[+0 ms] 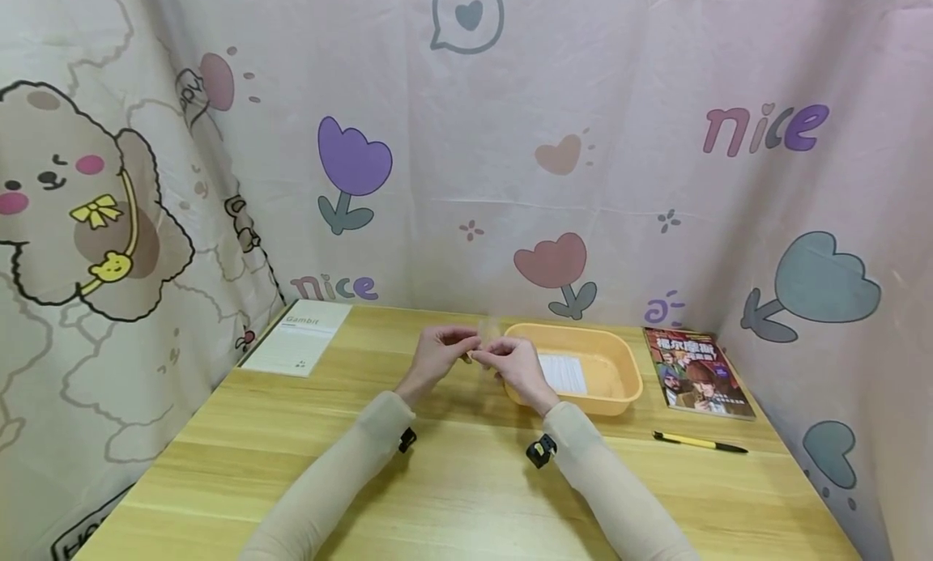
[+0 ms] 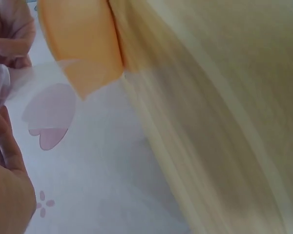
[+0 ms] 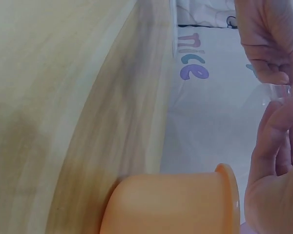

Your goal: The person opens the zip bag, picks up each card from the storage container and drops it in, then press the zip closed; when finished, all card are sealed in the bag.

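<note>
Both hands meet above the table, just left of the orange-yellow plastic basin (image 1: 627, 399). Between their fingertips is a thin, see-through piece of plastic film (image 2: 53, 92), perhaps a bag; its kind is not certain. My left hand (image 1: 440, 352) pinches one side of its gathered edge, and my right hand (image 1: 519, 367) pinches the other side, close by. In the left wrist view the film spreads away from the fingers, with the basin and curtain showing through. The right wrist view shows the bunched clear edge (image 3: 277, 91) between the two hands.
Inside the basin lies a white, ridged flat item (image 1: 563, 374). To its right are a colourful comic-style book (image 1: 700, 375) and a yellow-and-black pen (image 1: 700, 442). A pale notebook (image 1: 297, 340) lies at the table's far left corner. A printed curtain (image 1: 466, 140) hangs behind the table.
</note>
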Motion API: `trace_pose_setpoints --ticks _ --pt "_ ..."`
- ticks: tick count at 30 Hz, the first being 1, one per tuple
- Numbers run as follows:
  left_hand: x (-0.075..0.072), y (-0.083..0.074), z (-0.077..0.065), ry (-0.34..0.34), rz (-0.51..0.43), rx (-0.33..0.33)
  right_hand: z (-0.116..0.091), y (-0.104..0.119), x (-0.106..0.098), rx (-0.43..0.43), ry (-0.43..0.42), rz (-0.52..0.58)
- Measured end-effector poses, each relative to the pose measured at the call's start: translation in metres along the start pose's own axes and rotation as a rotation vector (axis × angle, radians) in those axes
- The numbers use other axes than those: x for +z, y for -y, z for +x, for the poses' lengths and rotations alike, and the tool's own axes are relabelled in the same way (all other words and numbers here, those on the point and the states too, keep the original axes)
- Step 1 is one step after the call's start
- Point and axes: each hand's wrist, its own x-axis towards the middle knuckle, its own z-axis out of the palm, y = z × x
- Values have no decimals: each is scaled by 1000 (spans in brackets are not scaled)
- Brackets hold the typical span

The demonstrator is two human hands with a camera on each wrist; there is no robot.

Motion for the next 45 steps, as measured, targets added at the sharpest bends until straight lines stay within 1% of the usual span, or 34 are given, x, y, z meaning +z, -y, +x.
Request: trace_pose_setpoints --ticks 5,11,15,19,22,26,27,31,33,34,39,42,45 --pt "-1 -3 3 27 -81 -43 0 -1 -2 -13 8 90" --pt "-2 -6 3 59 -142 -47 0 -3 -4 9 40 204" --pt "-4 -8 3 60 -140 -44 0 -5 -5 21 70 244" --pt "-5 -8 3 51 -121 -56 0 -3 -6 4 83 245" --pt "-5 -7 3 37 -97 -66 -1 0 -6 -24 75 222" --pt "-2 -5 3 37 6 -48 -2 2 -5 -68 45 139" --pt "-1 -8 2 42 39 -43 -4 5 -5 -70 47 112" --pt "4 -8 3 47 115 -11 -3 4 -5 -99 47 15" --pt "6 -8 3 43 129 6 -3 4 -5 -104 43 -9" --pt "6 -4 4 38 131 14 -2 0 -4 -112 31 -19" --pt "7 -4 4 35 134 7 -4 0 -5 -95 2 -29" --pt "8 -5 5 34 161 11 -4 -1 -6 -102 -15 -48" --pt "9 -6 5 36 198 24 -3 -1 -7 -123 -20 -93"
